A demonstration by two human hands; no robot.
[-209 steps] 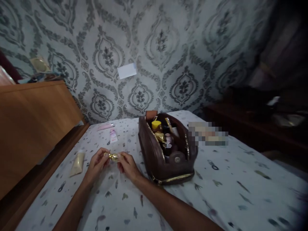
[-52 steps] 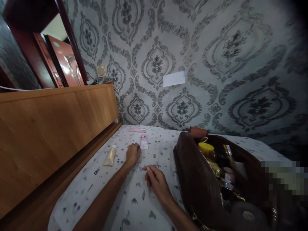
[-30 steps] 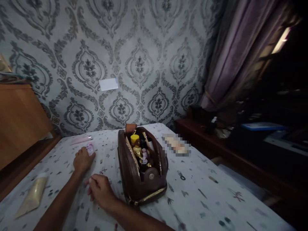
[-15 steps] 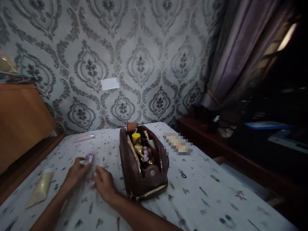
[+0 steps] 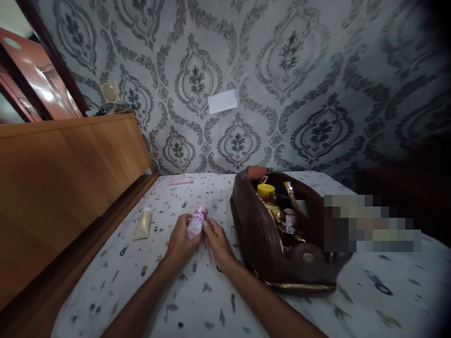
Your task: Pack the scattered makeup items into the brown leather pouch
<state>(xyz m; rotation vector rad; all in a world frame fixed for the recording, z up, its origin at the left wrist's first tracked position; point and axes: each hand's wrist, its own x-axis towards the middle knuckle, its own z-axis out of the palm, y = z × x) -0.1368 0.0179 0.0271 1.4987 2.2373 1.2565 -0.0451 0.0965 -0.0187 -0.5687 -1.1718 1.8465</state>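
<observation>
Between my two hands is a small pink and purple bottle (image 5: 197, 222), tilted with its pink cap pointing away. My left hand (image 5: 181, 239) is wrapped round its left side, and my right hand (image 5: 215, 238) grips it from the right. Close by on the right stands a brown leather bag (image 5: 253, 230), unzipped, holding several bottles, one with a yellow cap (image 5: 266, 190). A cream-coloured tube (image 5: 143, 226) lies to the left of my hands. Farther back, near the wall, lies a flat pink tube (image 5: 180, 180).
The bed's patterned white sheet (image 5: 197, 300) lies under everything. A wooden headboard (image 5: 77, 164) rises on the left, with small items on top. A patterned wall (image 5: 197, 84) bearing a white paper (image 5: 223, 101) stands behind. A blurred-out item (image 5: 373, 225) is right of the bag.
The view has turned left, so the bag appears farther right and larger. My right hand has closed in on the pink bottle, which my left hand held near its edge before.
</observation>
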